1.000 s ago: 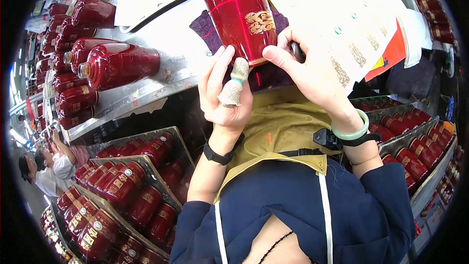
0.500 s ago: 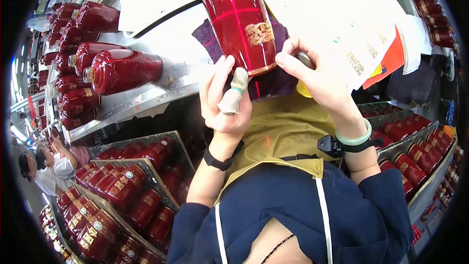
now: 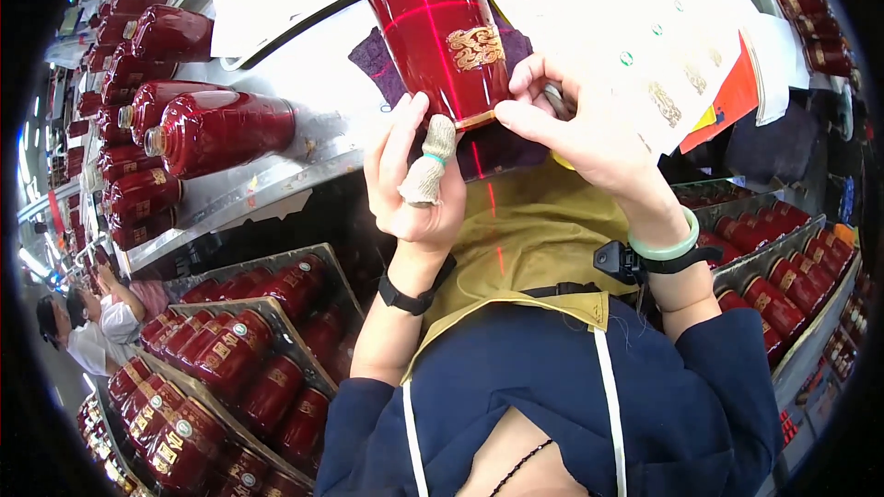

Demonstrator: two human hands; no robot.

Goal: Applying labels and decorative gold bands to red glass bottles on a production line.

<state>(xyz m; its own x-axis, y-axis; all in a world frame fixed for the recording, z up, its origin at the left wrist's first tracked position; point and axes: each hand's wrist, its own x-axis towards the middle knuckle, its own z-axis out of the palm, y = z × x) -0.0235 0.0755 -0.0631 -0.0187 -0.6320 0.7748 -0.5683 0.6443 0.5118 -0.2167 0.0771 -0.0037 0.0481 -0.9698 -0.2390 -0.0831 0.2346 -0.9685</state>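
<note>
– Because both hands sit at one end of that tapered, glossy red glass bottle, what worries you?

– Uneven pressure, I'd say. If the left hand pushes harder than the right hand, the bottle could turn or slide on the dark purple cloth. A stray thumb might also scuff the gold scroll-patterned ornament, on the right hand's side.

– How are the hands set?

– The left is half-curled, fingertips seemingly against the bottle's side, its thumb, in a cream knitted cover, by the base. The right is loosely bent, thumb and forefinger parted at the base; a small grey thing shows among its fingers. Whether either truly pinches, I can't tell.

– And the bottle's direction?

– It's over the worktop, just beyond and between the hands. Its base is nearest them; the long axis runs away, veering slightly to the left hand's side, the far end out of view. Lying or standing, I can't tell.
</note>
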